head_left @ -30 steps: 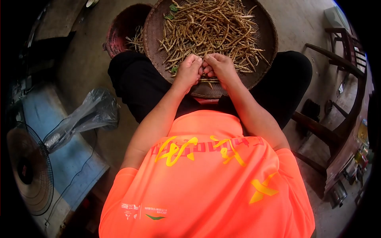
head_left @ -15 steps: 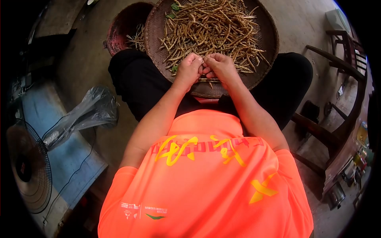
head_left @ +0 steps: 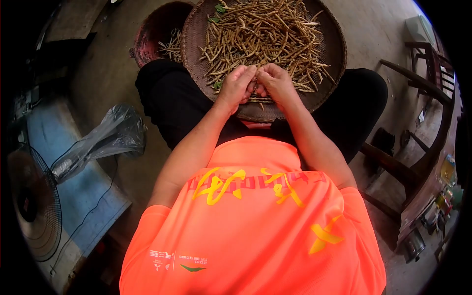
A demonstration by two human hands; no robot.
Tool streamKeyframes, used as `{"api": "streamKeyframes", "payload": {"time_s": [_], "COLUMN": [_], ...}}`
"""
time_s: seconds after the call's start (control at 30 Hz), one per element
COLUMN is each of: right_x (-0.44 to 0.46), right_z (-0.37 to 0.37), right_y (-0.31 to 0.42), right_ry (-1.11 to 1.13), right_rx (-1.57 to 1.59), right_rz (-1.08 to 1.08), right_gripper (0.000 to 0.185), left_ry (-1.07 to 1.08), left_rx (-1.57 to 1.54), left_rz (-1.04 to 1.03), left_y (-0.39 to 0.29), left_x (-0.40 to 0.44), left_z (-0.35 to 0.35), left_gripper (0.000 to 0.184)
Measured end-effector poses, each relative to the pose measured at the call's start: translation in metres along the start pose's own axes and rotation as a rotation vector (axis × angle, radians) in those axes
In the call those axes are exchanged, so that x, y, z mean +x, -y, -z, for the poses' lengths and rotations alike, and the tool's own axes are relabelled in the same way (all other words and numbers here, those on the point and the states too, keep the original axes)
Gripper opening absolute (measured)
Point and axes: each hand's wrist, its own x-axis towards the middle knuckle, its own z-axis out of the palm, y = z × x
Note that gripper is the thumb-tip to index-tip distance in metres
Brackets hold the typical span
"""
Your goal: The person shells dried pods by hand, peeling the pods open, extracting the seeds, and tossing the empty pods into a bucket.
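My left hand (head_left: 238, 84) and my right hand (head_left: 276, 84) meet above the near part of a round woven tray (head_left: 191, 61). Both are closed, thumbs and fingertips pinched together around a dried bean pod that the fingers mostly hide. Long, thin, tan-brown dried bean pods (head_left: 265, 37) lie heaped on the tray just beyond my fingers. A few green leaf bits (head_left: 219, 8) sit among them at the left side. The tray rests between my knees.
A reddish bucket (head_left: 147, 37) with pod husks (head_left: 172, 46) stands left of the tray. Further left are a clear plastic bag (head_left: 120, 130), a pale blue board (head_left: 54, 132) and a fan (head_left: 39, 206). Wooden chairs (head_left: 432, 93) stand at the right.
The hands stay at the same spot over the tray, with their thumbs and fingertips now closer together. The whole view has shifted slightly.
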Motion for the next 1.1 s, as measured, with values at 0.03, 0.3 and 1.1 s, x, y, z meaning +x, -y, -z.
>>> {"api": "streamKeyframes", "payload": {"time_s": [0.03, 0.3, 1.1], "right_x": [-0.0015, -0.0040, 0.0007], "right_z": [-0.0001, 0.0046, 0.0085], "right_y": [0.0029, 0.0097, 0.0093], "right_ry": [0.002, 0.002, -0.164], "right_rx": [0.000, 0.167, 0.113], "right_rz": [0.000, -0.130, 0.023], "right_gripper": [0.014, 0.010, 0.016], "left_ry": [0.000, 0.041, 0.054], "left_rx": [0.044, 0.091, 0.184], "left_rz": [-0.040, -0.056, -0.067], "left_y": [0.0008, -0.0016, 0.0020], "left_x": [0.0011, 0.0045, 0.0084], "left_z": [-0.0002, 0.0048, 0.0063], "left_gripper": [0.021, 0.022, 0.015]}}
